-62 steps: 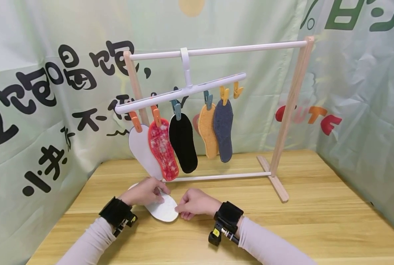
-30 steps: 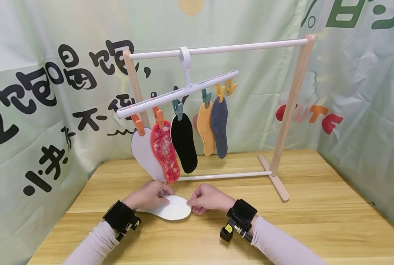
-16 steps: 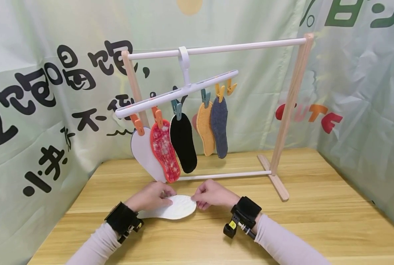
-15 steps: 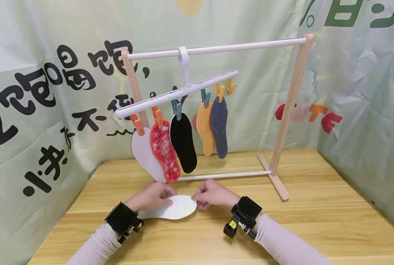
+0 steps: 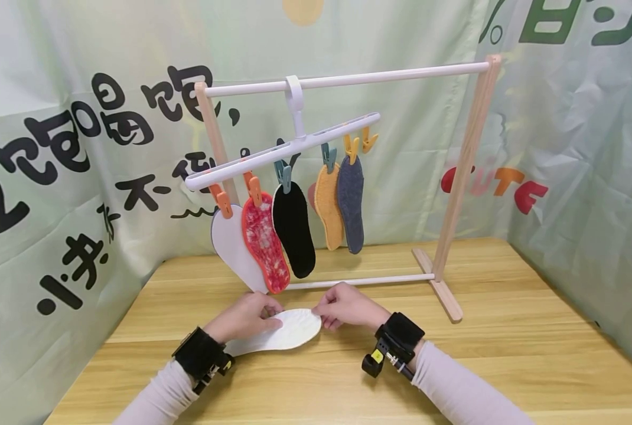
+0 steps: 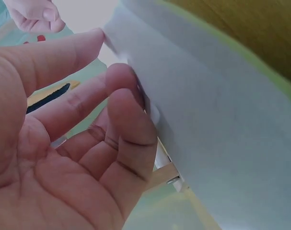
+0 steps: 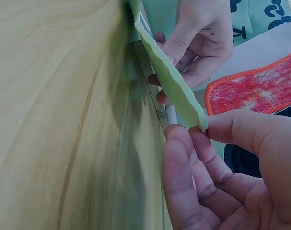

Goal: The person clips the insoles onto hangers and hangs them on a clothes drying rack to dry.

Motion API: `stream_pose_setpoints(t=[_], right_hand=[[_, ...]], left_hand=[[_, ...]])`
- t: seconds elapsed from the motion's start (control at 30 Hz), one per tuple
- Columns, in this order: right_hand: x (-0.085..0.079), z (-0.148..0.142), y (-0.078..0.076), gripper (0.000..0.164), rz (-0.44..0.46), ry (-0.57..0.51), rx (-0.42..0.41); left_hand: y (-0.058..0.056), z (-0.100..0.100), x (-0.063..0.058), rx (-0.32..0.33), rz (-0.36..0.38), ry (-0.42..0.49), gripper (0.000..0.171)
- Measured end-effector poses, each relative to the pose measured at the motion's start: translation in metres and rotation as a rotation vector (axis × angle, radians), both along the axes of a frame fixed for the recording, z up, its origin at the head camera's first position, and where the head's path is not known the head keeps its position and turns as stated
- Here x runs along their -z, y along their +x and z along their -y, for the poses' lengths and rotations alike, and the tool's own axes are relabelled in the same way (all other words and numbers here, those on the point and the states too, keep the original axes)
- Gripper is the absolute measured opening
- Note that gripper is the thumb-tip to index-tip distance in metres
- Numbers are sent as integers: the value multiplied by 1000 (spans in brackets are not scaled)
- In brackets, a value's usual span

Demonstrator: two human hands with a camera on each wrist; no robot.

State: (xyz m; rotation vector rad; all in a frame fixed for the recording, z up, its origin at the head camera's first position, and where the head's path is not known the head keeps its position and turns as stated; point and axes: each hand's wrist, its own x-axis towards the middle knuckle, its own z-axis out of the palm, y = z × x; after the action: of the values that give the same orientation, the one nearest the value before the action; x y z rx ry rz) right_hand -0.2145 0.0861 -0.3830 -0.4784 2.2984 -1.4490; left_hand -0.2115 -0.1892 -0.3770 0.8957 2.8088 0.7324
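A white insole [image 5: 289, 333] lies level between my two hands, close over the table, in the head view. My left hand [image 5: 244, 316] grips its far long edge near the middle, thumb on top and fingers beneath. The thumb and fingers of my right hand [image 5: 352, 307] pinch the rounded right end. From the right wrist view, the insole [image 7: 171, 79] shows its thin, pale greenish edge, raised off the wood. Its broad face [image 6: 203, 105] fills much of the left wrist view. Its left end is partly hidden behind the left hand and wrist.
Behind the hands stands a rack with a white rail [image 5: 390, 76] and wooden posts. A white hanger [image 5: 326, 139] on it carries a white insole [image 5: 233, 242], a red one [image 5: 265, 242], a black one [image 5: 293, 230], a yellow one [image 5: 328, 206] and a blue-grey one [image 5: 351, 203]. A yellow clip [image 5: 368, 141] hangs bare.
Both hands have carried the white insole to the right and turned it more crosswise, its right end slightly farther back. The hanger swung a little early on.
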Motion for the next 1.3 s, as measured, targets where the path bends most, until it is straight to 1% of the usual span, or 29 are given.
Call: stream_pose_setpoints(t=[0.2,0.47,0.83,1.07,1.3], right_hand=[[1,0,1,21,-1,10,6],[5,-3,1,22,-15,7,-7],[14,-5,-2,22,5,-11,-10],[13,-6,0,22,-7,-25,-30],[13,-7,3,21,4,8,-60]], left_hand=[[1,-1,2,-28,-30,14,12],[2,-2,5,-94,-18,53,9],[4,-2,4,-105,-6,78,12],[8,-3,2,-111,-6,99,13],[12,-1,-1,-117,0,104,13]])
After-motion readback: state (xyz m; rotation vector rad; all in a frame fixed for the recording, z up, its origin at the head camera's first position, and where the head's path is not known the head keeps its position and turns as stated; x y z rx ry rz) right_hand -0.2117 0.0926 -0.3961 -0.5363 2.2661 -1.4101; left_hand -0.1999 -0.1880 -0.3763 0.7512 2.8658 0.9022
